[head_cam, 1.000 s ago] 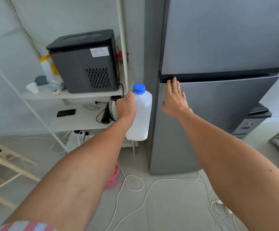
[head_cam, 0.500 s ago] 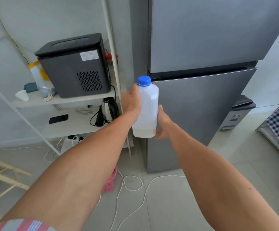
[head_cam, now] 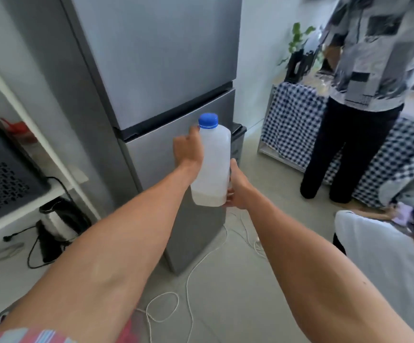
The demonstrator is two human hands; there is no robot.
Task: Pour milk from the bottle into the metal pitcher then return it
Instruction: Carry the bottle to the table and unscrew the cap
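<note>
Head view: both arms reach forward, a bottle held upright between the two hands, in the air in front of the fridge.
Bottle: the translucent white plastic bottle (head_cam: 212,164) has squarish shoulders and a ribbed blue cap (head_cam: 208,120); a thin layer of milk sits at its bottom.
Left hand: the left hand (head_cam: 188,150) curls round the bottle's upper left side, fingers wrapped behind it.
Right hand: the right hand (head_cam: 236,186) cups the lower right edge and base, thumb lying up along the side.
Fridge: the tall grey fridge (head_cam: 156,70) has a brushed-metal face and two doors, both closed, with a dark seam between them.
Shelf: a white shelf (head_cam: 15,216) on the left carries a dark vented box (head_cam: 0,184); a shiny metal kettle (head_cam: 57,224) stands below it.
Floor: pale tiles (head_cam: 225,293) with loose white cords (head_cam: 188,280) looping across them.
Room: a blue-and-white checked cloth (head_cam: 292,120) hangs over a tabletop on the right, a standing person (head_cam: 359,95) in a patterned shirt beside it, and another person (head_cam: 379,256) in white crouches lower right.
</note>
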